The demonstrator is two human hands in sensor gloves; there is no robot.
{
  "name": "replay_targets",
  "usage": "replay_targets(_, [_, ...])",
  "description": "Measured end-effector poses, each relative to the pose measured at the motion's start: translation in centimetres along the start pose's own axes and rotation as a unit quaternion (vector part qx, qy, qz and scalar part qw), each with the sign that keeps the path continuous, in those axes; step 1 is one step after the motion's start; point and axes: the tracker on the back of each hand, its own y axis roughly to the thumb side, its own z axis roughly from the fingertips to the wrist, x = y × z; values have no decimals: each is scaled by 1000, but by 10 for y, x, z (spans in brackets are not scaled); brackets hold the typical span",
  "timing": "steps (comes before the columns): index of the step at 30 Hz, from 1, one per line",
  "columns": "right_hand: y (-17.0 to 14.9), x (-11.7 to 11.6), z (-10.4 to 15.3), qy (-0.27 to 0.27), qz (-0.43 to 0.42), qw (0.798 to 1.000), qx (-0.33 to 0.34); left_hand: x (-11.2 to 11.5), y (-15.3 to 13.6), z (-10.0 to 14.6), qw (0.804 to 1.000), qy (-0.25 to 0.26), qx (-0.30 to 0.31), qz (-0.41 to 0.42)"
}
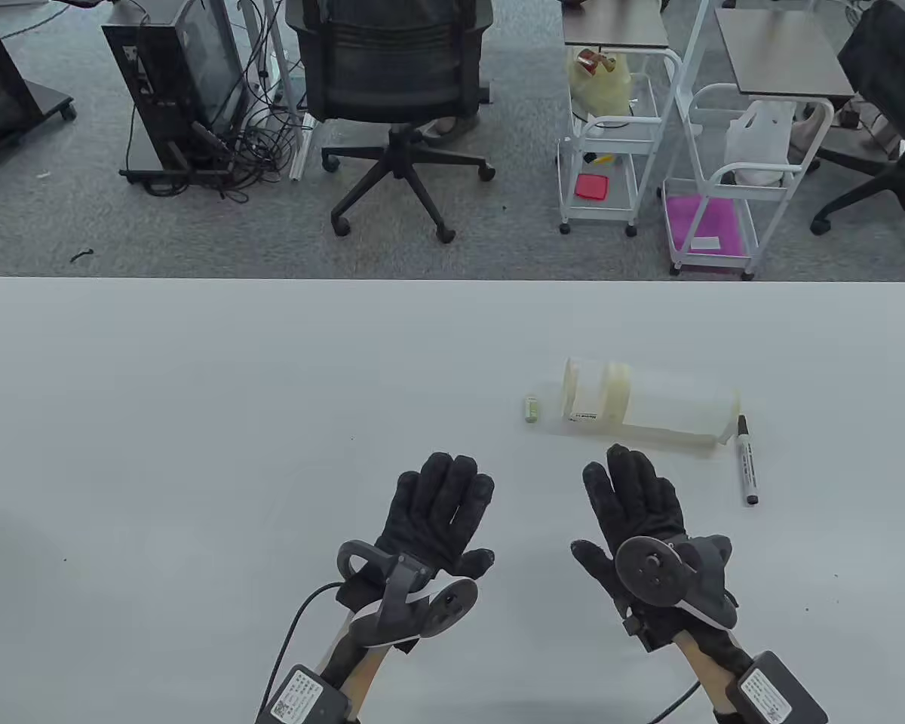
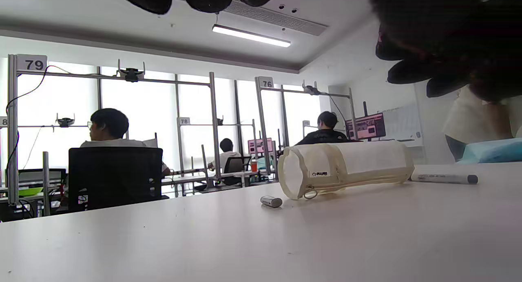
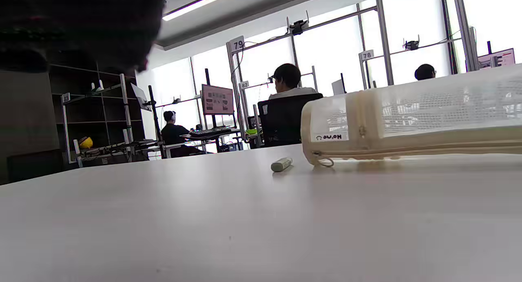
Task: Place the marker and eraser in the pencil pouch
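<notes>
From above, a white table [image 1: 196, 392] holds a pale pencil pouch [image 1: 648, 400] lying on its side. A small eraser [image 1: 531, 409] sits just beside its left end; a marker [image 1: 747, 460] lies by its right end. The left hand [image 1: 437, 520] and right hand [image 1: 637, 513] rest nearer the viewer, fingers spread, holding nothing, apart from all three items.

From the left wrist, the eraser [image 2: 271, 201], pouch [image 2: 346, 167] and marker [image 2: 444, 178] lie ahead, untouched.

From the right wrist, the pouch [image 3: 412, 118] looms close, with the eraser [image 3: 281, 164] just left of it.
</notes>
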Motion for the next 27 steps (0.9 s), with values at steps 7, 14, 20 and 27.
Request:
replay_targets(7, [3,0,1,-3,4,1000,8,-1,0,0,1000,-4,-2,-8])
replay_targets(14, [-6,1,-3,-2,-14,1000,-9,0,0,-1,1000,-10,-2,-8])
replay_targets(20, [-28,21,-20,15,8,999,-38,0,0,-2,1000,-19,0,-2])
replay_targets(27, [-90,53,-56,15,32,992,-117,-4,2,-2,1000,-15,-1,-4])
